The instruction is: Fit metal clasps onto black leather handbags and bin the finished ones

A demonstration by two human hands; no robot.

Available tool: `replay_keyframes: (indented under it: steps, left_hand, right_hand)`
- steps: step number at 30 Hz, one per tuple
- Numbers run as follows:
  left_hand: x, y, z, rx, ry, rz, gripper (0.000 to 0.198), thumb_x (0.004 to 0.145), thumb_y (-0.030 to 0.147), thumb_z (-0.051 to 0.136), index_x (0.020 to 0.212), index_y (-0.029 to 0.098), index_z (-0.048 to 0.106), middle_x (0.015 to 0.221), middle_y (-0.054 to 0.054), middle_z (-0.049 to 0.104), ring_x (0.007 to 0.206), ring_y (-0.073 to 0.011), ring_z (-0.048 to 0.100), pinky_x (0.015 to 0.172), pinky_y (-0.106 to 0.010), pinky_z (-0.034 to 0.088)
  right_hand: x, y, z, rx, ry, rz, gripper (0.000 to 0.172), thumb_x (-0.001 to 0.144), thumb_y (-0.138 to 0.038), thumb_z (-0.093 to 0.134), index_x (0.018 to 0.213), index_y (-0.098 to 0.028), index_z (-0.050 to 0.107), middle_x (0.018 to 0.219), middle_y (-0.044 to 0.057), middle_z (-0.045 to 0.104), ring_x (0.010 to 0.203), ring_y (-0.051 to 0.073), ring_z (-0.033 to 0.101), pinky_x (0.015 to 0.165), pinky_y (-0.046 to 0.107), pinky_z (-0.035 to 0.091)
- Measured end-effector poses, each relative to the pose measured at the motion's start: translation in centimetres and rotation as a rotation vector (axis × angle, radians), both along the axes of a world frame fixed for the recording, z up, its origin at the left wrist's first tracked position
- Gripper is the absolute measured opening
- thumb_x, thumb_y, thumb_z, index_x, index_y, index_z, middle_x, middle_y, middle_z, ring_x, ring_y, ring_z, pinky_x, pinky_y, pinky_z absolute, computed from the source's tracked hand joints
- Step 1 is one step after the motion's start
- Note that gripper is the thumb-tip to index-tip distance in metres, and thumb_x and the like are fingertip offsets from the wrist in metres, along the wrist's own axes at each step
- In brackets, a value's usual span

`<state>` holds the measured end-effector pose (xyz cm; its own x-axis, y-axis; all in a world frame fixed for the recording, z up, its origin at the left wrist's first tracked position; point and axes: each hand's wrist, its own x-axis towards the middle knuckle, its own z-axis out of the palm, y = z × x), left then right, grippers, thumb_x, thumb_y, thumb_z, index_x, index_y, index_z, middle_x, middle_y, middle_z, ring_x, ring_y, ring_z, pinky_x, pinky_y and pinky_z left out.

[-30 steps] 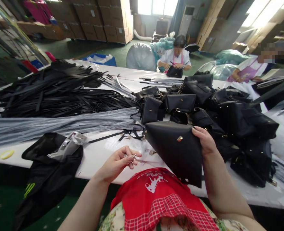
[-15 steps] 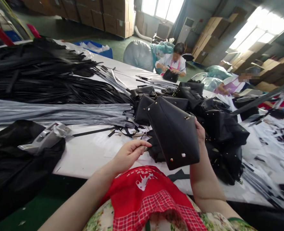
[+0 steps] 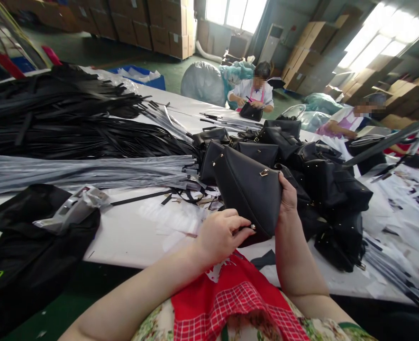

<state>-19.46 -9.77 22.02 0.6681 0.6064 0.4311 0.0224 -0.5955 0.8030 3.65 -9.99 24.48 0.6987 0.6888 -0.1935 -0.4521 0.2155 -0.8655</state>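
Note:
A black handbag point(image 3: 247, 189) is tilted in front of me, its base with small metal studs turned toward me and a gold buckle on one side. My right hand point(image 3: 288, 193) is closed on its right edge, the fingers partly hidden behind it. At the lower corner my left hand point(image 3: 227, 233) has thumb and forefinger pinched at a small whitish stud point(image 3: 253, 227). A gold stud and a white-looking one show at the bag's upper corner. Just behind it lies a heap of similar black bags point(image 3: 333, 184).
Black straps point(image 3: 70, 137) and grey wrapped strips point(image 3: 88, 173) cover the table's left. A grey tape dispenser point(image 3: 72, 208) rests on black cloth at front left. Scraps litter the table point(image 3: 124, 237). Two co-workers sit across, one person point(image 3: 254, 94) handling a black bag.
My left hand has moved right and up to the bag's lower corner, pinching at a stud there. The bag has shifted slightly left and turned a little in my right hand.

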Motion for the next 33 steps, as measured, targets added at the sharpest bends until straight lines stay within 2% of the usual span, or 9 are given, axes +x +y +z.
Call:
replay_keyframes:
  steps: [6,10,12,16,19,22,25,29,33]
  left_hand:
    - [1.0,-0.7,0.0,-0.328,-0.025,0.076,0.007,0.074,0.023,0.072,0.076,0.018,0.075,0.059,0.001,0.058,0.056,-0.0101,0.052,0.056,-0.023,0.038]
    - [1.4,-0.7,-0.2,-0.538,-0.025,0.006,0.009,0.072,0.025,0.072,0.069,0.016,0.073,0.054,0.003,0.054,0.051,-0.0084,0.045,0.051,-0.022,0.034]
    - [1.2,-0.6,-0.2,-0.629,-0.042,-0.073,0.012,0.072,0.026,0.072,0.067,0.015,0.070,0.051,0.004,0.050,0.049,-0.0077,0.042,0.049,-0.022,0.032]
    - [-0.5,0.9,-0.3,-0.856,-0.180,-0.267,0.022,0.072,0.033,0.072,0.072,0.014,0.061,0.057,0.004,0.050,0.050,-0.0064,0.041,0.049,-0.020,0.031]
    - [-2.3,3.3,-0.8,-1.008,-0.350,-0.168,0.026,0.074,0.036,0.069,0.075,0.015,0.054,0.062,0.003,0.052,0.046,-0.0040,0.036,0.043,-0.018,0.025]
    - [-3.4,5.6,-1.2,-1.018,-0.455,-0.012,0.024,0.072,0.033,0.068,0.072,0.015,0.051,0.068,0.001,0.057,0.042,-0.0021,0.033,0.040,-0.017,0.020]
    - [-3.7,7.1,-1.2,-0.974,-0.470,0.101,0.020,0.069,0.027,0.067,0.075,0.016,0.050,0.066,0.003,0.057,0.040,-0.0014,0.030,0.039,-0.016,0.017]
    - [-2.9,8.2,-1.4,-0.846,-0.444,0.225,0.018,0.072,0.022,0.060,0.089,0.016,0.061,0.059,0.006,0.051,0.044,-0.0038,0.035,0.045,-0.017,0.028]
    - [-1.9,9.4,-2.1,-0.675,-0.399,0.303,0.025,0.073,0.030,0.068,0.092,0.014,0.067,0.066,0.003,0.056,0.059,-0.0080,0.048,0.059,-0.021,0.038]
  right_hand:
    - [0.0,0.0,0.1,0.009,-0.031,-0.052,0.011,0.074,-0.027,0.069,0.080,-0.018,0.069,0.071,0.000,0.072,0.067,0.017,0.069,0.074,0.031,0.059]
    - [-0.1,0.0,0.0,-0.004,-0.033,-0.045,0.012,0.073,-0.027,0.070,0.081,-0.018,0.069,0.072,0.000,0.073,0.068,0.018,0.069,0.076,0.032,0.059]
    - [-0.2,-0.1,0.1,-0.012,-0.024,-0.032,0.012,0.073,-0.027,0.070,0.081,-0.018,0.069,0.072,0.000,0.073,0.069,0.018,0.070,0.078,0.033,0.059]
    - [-0.1,-0.6,0.1,-0.031,0.017,0.011,0.013,0.074,-0.030,0.068,0.081,-0.018,0.070,0.076,0.002,0.074,0.072,0.021,0.071,0.080,0.037,0.058]
    - [0.7,-1.5,-0.3,-0.066,0.039,0.051,0.017,0.077,-0.033,0.064,0.085,-0.019,0.071,0.080,0.004,0.075,0.074,0.023,0.071,0.083,0.041,0.057]
    - [1.9,-2.1,-1.0,-0.077,0.006,0.070,0.020,0.079,-0.035,0.061,0.088,-0.020,0.071,0.082,0.004,0.075,0.074,0.023,0.071,0.085,0.041,0.056]
    - [2.4,-2.3,-1.4,-0.055,-0.015,0.031,0.015,0.078,-0.030,0.062,0.085,-0.021,0.072,0.078,0.001,0.074,0.068,0.020,0.071,0.083,0.037,0.057]
    - [2.1,-2.5,-1.4,-0.025,-0.080,0.039,0.008,0.073,-0.026,0.066,0.078,-0.024,0.071,0.071,-0.001,0.073,0.064,0.020,0.070,0.081,0.038,0.058]
    - [1.7,-2.6,-1.3,-0.014,-0.112,0.072,0.006,0.068,-0.026,0.069,0.074,-0.025,0.071,0.071,0.000,0.073,0.065,0.023,0.070,0.076,0.040,0.060]
